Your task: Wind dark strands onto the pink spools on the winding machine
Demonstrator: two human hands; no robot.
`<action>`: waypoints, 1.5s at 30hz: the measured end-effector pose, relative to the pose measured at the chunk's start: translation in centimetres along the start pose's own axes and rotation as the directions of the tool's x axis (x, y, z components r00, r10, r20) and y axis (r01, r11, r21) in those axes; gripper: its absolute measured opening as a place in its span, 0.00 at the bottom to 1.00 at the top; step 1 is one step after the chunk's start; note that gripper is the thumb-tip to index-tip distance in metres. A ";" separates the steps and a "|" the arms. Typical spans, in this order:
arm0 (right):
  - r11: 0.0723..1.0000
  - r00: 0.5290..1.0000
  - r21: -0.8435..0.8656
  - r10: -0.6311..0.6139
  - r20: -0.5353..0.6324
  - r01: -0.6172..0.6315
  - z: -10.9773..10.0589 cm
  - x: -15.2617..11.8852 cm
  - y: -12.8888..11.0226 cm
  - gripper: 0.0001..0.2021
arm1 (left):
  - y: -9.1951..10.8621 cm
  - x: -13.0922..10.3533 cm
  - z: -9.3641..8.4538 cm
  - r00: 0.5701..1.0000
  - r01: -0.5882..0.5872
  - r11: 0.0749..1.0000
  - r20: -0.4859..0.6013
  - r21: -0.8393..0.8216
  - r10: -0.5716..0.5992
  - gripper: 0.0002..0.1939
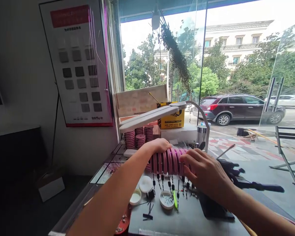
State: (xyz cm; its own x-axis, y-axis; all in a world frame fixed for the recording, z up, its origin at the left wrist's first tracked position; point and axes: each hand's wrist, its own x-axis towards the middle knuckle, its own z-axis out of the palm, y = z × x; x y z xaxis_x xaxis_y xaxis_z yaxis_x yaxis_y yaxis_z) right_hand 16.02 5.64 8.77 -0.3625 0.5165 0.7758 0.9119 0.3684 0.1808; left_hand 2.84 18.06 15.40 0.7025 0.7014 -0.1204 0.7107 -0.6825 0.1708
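A row of pink disc-shaped line spools (167,161), pressed side by side, is held up above the table between both hands. My left hand (161,144) lies over the back of its left end, with most of the fingers hidden behind the spools. Around the right end, my right hand (203,164) is closed with bent fingers. Short dark lines with black beads (172,187) dangle from the spools over the table. Below them stand a white dish of small pale beads (166,200), a second white dish (135,197) and a white lid (146,184). A lime-green slim piece (175,200) hangs or lies beside the beads.
More pink spools (140,141) stand in stacks at the back left, beneath a white lamp (152,118). Behind are a yellow box (171,118) and a metal cylinder (202,134). A red container (123,226) is at the front left; black items (232,170) lie at the right.
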 end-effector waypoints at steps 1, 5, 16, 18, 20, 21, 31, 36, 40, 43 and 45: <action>0.997 1.000 -0.077 -0.017 -0.014 0.016 0.1 0.1 -0.2 0.07 | 0.2 -0.2 0.0 1.000 0.006 1.000 -0.011 -0.002 -0.006 0.16; 0.992 1.000 -0.124 0.008 0.013 -0.007 -0.5 0.1 0.1 0.04 | 0.7 -0.6 0.2 0.999 0.022 1.000 -0.048 -0.017 -0.023 0.15; 0.944 0.984 0.280 0.157 0.086 -0.175 0.0 0.0 1.7 0.12 | -0.1 -0.8 0.2 0.983 -0.025 1.000 -0.182 0.006 0.026 0.15; 0.943 0.986 0.288 0.148 0.082 -0.165 0.4 0.2 1.9 0.13 | 0.1 -1.6 -0.1 0.982 -0.025 0.999 -0.188 0.025 0.029 0.17; 0.944 0.988 0.293 0.130 0.082 -0.149 0.6 0.3 2.1 0.14 | 0.5 -2.7 -0.4 0.987 -0.045 0.998 -0.151 0.034 0.050 0.19; 0.946 0.989 0.293 0.121 0.081 -0.140 0.6 0.3 2.2 0.14 | 0.8 -3.3 -0.5 0.990 -0.069 0.997 -0.118 0.033 0.072 0.20; 0.994 0.969 -0.053 -0.103 -0.225 0.093 1.2 -1.5 -2.9 0.05 | 1.1 -3.8 0.3 0.990 -0.142 0.990 0.006 -0.021 0.142 0.22; 0.999 0.969 0.023 0.028 -0.244 -0.023 1.5 -1.6 -1.7 0.08 | 0.3 -2.5 0.3 0.993 -0.108 0.991 0.035 -0.080 0.111 0.22; 0.923 0.941 0.245 0.327 -0.085 -0.298 1.3 -1.6 1.9 0.14 | -0.3 -2.0 0.0 0.996 -0.070 0.992 0.055 -0.101 0.076 0.20; 0.828 0.917 0.396 0.374 0.139 -0.398 1.3 -1.3 3.8 0.16 | 0.4 -2.5 -0.4 0.997 -0.067 0.996 0.031 -0.058 0.069 0.20; 0.793 0.913 0.453 0.364 0.185 -0.408 1.4 -0.8 4.5 0.17 | 1.7 -3.3 -0.5 0.996 -0.078 0.997 -0.051 -0.002 0.077 0.22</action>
State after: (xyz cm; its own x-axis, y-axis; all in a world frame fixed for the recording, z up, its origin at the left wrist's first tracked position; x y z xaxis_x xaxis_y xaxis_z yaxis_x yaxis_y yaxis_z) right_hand 20.18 7.95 8.11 -0.0341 0.7485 0.6623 0.7834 0.4315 -0.4473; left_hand 1.67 14.68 16.54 0.7526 0.6560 -0.0571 0.6539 -0.7344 0.1818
